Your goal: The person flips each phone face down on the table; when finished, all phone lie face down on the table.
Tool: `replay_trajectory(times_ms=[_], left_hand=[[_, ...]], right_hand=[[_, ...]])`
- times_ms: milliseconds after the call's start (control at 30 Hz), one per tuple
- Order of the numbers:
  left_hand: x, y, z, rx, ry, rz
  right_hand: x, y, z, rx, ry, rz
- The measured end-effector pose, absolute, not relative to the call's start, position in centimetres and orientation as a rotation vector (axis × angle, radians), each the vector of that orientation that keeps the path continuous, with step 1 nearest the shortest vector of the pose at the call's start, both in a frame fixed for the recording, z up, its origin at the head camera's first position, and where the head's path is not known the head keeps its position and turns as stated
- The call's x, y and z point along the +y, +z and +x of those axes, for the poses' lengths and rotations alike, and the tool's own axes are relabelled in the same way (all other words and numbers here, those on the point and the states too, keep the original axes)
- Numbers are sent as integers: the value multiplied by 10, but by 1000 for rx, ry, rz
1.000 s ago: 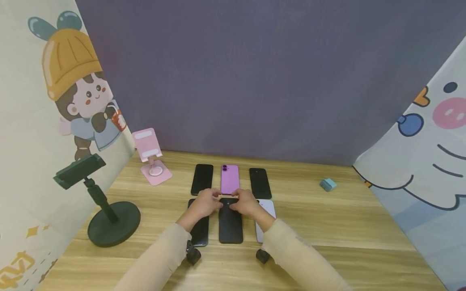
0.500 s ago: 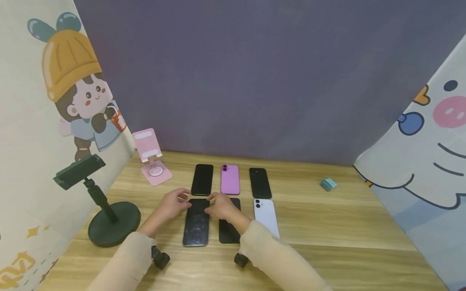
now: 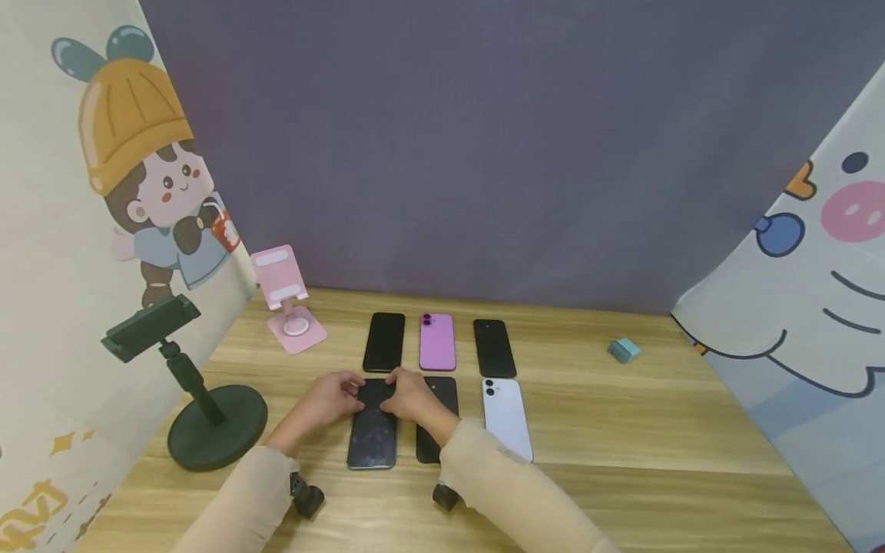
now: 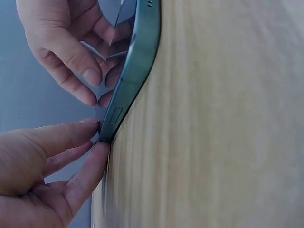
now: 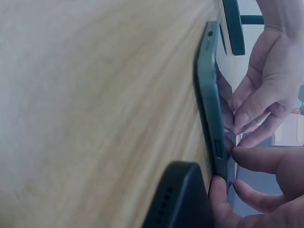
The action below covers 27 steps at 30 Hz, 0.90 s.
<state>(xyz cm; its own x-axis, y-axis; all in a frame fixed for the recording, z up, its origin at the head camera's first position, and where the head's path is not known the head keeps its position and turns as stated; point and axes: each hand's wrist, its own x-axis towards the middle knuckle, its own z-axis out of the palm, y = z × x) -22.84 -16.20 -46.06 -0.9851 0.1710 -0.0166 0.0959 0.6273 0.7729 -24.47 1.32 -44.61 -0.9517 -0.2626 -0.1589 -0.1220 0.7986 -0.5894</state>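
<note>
A dark smartphone (image 3: 373, 445) with a glossy, smudged face and greenish sides (image 4: 140, 52) lies face up at the left of the front row. My left hand (image 3: 333, 395) pinches its far left corner, thumb at the side edge and forefinger on the glass. At the far right corner my right hand (image 3: 409, 395) does likewise, one fingertip on the face and the thumb (image 5: 219, 192) low against the side. Both hands mirror in the screen. Under the right wrist a black smartphone (image 3: 427, 442) is partly hidden. To its right lies a white smartphone (image 3: 507, 421).
Behind are a black phone (image 3: 384, 342), a purple phone (image 3: 438, 346) and another black phone (image 3: 494, 348). A dark green phone stand (image 3: 216, 426) and a pink stand (image 3: 297, 326) rise at left. A small blue block (image 3: 624, 350) sits at right on the wooden table (image 3: 643, 430).
Both hands have shifted left from the middle front phone to the left front one. In the last half second the right hand moved slightly further left. The white phone is now uncovered.
</note>
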Motion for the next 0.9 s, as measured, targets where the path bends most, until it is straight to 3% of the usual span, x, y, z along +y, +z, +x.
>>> replay_trajectory(times_ms=[233, 567, 900], left_hand=[[-162, -460, -228, 2778, 1284, 260], [-157, -459, -229, 2778, 1280, 178], [-147, -459, -226, 2574, 1600, 137]], right_hand=[[14, -449, -243, 2774, -974, -273], [25, -446, -248, 2433, -1540, -121], [28, -434, -248, 2147, -1843, -100]])
